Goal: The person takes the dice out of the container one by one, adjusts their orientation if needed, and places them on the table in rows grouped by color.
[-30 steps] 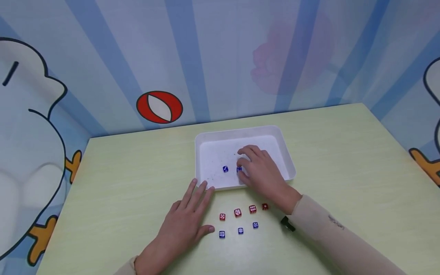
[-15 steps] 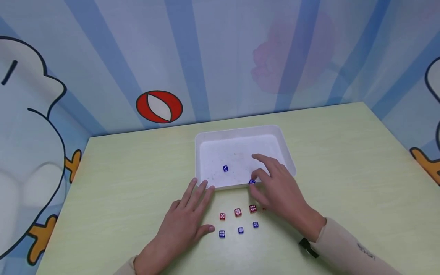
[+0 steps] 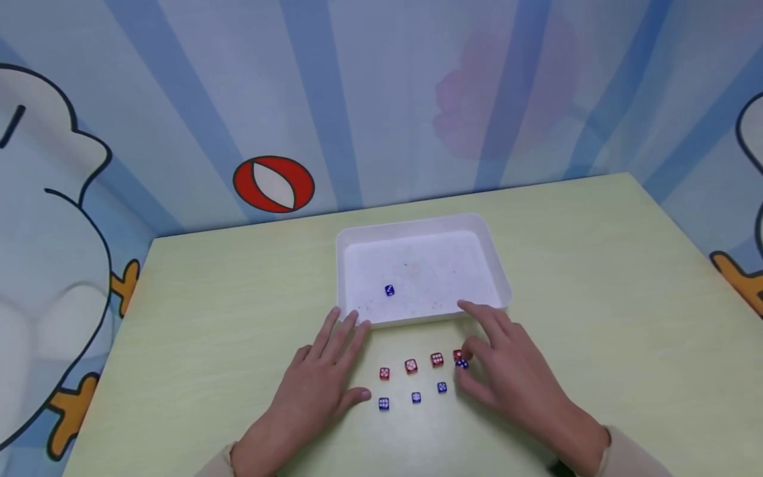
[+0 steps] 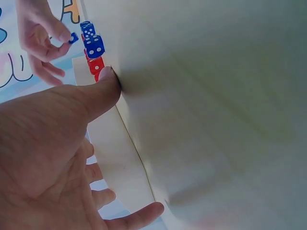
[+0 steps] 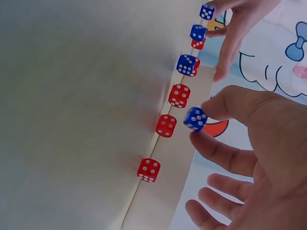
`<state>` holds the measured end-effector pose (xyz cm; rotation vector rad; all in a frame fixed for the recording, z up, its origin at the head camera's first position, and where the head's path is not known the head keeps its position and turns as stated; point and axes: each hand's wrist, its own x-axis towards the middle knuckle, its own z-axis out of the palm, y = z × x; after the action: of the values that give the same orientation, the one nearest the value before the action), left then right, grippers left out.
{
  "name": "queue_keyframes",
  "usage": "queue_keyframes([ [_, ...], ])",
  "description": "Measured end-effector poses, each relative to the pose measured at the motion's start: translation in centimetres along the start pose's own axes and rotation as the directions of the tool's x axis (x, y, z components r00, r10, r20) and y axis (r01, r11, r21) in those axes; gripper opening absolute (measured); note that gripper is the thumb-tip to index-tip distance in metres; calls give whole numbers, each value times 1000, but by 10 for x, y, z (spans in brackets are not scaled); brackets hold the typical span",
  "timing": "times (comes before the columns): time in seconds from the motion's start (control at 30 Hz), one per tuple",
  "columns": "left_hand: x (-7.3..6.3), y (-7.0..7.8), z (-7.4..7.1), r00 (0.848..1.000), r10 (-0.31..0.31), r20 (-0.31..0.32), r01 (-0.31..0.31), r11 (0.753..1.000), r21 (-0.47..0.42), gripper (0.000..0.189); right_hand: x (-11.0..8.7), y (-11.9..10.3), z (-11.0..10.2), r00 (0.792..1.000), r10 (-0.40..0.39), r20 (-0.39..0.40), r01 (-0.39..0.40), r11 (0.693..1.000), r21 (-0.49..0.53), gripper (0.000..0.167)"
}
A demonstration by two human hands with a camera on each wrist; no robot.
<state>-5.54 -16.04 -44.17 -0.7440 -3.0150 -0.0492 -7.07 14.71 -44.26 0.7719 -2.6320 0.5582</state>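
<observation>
My right hand (image 3: 518, 368) pinches a blue die (image 5: 195, 119) between thumb and index finger, its other fingers spread. In the head view that die is above the table, overlapping the rightmost visible red die (image 3: 457, 355). A row of red dice (image 3: 411, 366) lies in front of the tray; in the right wrist view, a red die (image 5: 148, 170) lies farther along. Closer to me sits a row of three blue dice (image 3: 416, 397). My left hand (image 3: 318, 381) lies with straight fingers, fingertips at the near left corner of the white tray (image 3: 423, 223), thumb beside the leftmost blue die (image 3: 384, 403).
Inside the tray, left of its middle, lies one blue die (image 3: 389, 290) among small specks. The pale yellow-green table (image 3: 238, 291) reaches back to a blue striped wall (image 3: 393, 99) with cartoon prints.
My right hand has picked the blue die out of the tray and carried it toward me and rightward, over the near rim to the dice rows. The left hand stays in place.
</observation>
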Motion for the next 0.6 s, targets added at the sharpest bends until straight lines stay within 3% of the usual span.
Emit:
queue_keyframes([
  [0.23, 0, 0, 0, 1000, -11, 13, 11, 1000, -4, 95, -8, -3, -2, 995, -1, 104, 6, 999, -46, 20],
  [0.6, 0, 1, 1, 999, -19, 28, 20, 999, -26, 95, -10, -2, -2, 993, -4, 121, 10, 999, -53, 21],
])
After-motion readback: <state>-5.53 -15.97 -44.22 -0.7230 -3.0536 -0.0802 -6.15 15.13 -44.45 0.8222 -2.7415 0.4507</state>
